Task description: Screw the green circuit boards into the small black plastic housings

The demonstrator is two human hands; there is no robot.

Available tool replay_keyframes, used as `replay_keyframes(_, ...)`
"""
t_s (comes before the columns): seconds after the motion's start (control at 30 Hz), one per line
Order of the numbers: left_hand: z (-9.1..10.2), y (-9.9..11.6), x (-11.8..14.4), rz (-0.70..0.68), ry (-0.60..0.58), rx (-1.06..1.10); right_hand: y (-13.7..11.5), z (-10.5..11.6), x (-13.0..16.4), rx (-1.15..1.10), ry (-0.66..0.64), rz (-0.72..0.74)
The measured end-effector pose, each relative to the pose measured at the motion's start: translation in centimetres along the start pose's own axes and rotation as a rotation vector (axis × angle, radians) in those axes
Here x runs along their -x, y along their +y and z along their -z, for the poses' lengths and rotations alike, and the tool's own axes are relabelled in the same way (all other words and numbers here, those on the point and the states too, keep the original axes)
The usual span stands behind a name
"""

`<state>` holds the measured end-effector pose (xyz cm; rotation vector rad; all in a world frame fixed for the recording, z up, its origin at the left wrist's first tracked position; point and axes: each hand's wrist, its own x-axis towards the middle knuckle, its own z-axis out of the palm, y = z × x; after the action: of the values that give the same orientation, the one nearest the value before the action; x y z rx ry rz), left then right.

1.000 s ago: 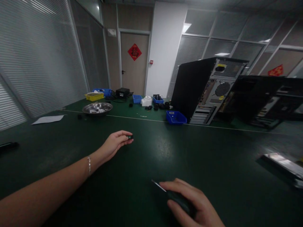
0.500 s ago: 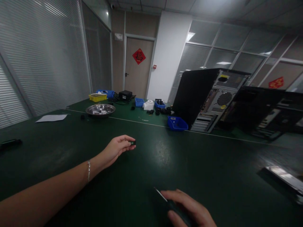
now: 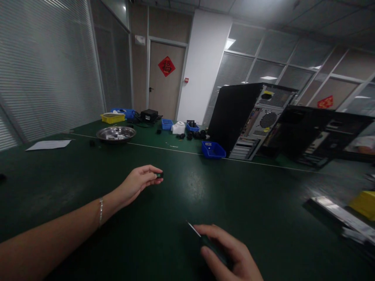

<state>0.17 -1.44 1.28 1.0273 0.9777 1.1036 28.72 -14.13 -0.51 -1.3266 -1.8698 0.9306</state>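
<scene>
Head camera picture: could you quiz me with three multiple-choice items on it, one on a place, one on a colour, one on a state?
1. Where is the steel bowl?
A. on the far left part of the table
B. on top of the computer case
C. in the right hand

2. What colour is the bin beside the computer case?
A. red
B. blue
C. white

3. What is the left hand doing?
A. lying flat and open
B. pinching a small dark part
C. gripping the bowl

Answers:
1. A, since the bowl sits on the green table far off to the left, near the paper sheet.
2. B, since the bin at the foot of the case is plainly blue.
3. B, since thumb and fingers close on the small dark part just above the table, while the right hand grips a dark tool.
</scene>
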Motion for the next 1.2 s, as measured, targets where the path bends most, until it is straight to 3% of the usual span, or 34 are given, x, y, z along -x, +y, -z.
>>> replay_keyframes(0.1,-0.6,0.3,0.6,-0.014,-0.006,-0.042,-0.9,0.4,-0.3,-0.022,-0.031,0.038)
replay_keyframes(0.3,-2.7,-0.6,2.5,-0.096,-0.076,-0.213,-3.0,1.7,-0.7,-0.162,0.046,0.052)
replay_keyframes(0.43,-6.2,-1.4,4.4,0.024,-0.099,-0.161,-2.8,3.4,-0.8,-0.216,0.075,0.009)
replay_keyframes(0.53,-9.6,-1.5,5.8,0.141,-0.092,-0.046,-1.6,4.9,-0.9,-0.157,0.154,0.088)
replay_keyframes(0.63,-12.5,-1.6,6.4,0.072,-0.094,-0.038,0.1,6.2,-1.1,0.007,0.150,0.122)
replay_keyframes(0.73,-14.1,-1.9,6.3,0.021,-0.111,0.005,1.7,6.8,-1.5,0.128,0.165,0.246)
replay_keyframes(0.9,-14.2,-4.1,5.5,-0.021,-0.121,-0.060,2.8,6.9,-1.9,0.123,0.011,0.414)
replay_keyframes(1.03,-13.5,-5.4,5.0,-0.049,-0.186,-0.119,3.0,7.1,-2.2,0.091,-0.048,0.372)
replay_keyframes(1.2,-13.0,-5.5,4.6,0.001,-0.210,-0.098,3.2,7.2,-2.6,0.067,-0.081,0.301)
